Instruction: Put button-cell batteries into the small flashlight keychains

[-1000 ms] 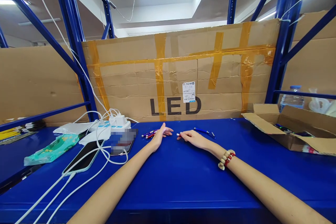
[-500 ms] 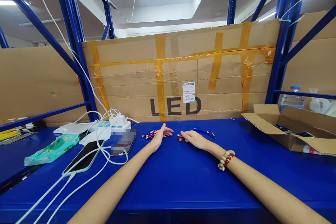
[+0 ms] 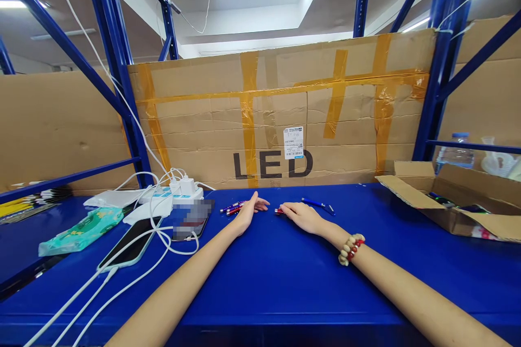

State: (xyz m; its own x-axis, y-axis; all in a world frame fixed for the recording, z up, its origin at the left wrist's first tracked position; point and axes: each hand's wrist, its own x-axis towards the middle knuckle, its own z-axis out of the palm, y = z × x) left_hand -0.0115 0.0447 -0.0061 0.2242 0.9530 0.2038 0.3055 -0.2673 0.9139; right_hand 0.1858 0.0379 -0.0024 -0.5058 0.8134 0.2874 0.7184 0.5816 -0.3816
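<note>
My left hand (image 3: 248, 216) rests on its edge on the blue tabletop, fingers stretched out toward the right and holding nothing. Just left of it lie several red and blue pens (image 3: 233, 209), partly hidden behind the hand. My right hand (image 3: 301, 217), palm down with a beaded bracelet at the wrist, has its fingers curled over a red pen (image 3: 278, 211). Only the pen's end sticks out past the fingers; the rest is covered. Behind the right hand a blue pen (image 3: 314, 203) lies slantwise on the tabletop.
An open cardboard box (image 3: 448, 217) with dark items stands at right. At left are a power strip (image 3: 195, 195), white cables, a phone (image 3: 129, 244), a dark device (image 3: 193, 219) and a green packet (image 3: 83, 230). A cardboard sheet (image 3: 195, 141) walls off the back.
My right hand's fingers have lowered and folded further over the red pen. My left hand and the other pens stay in place.
</note>
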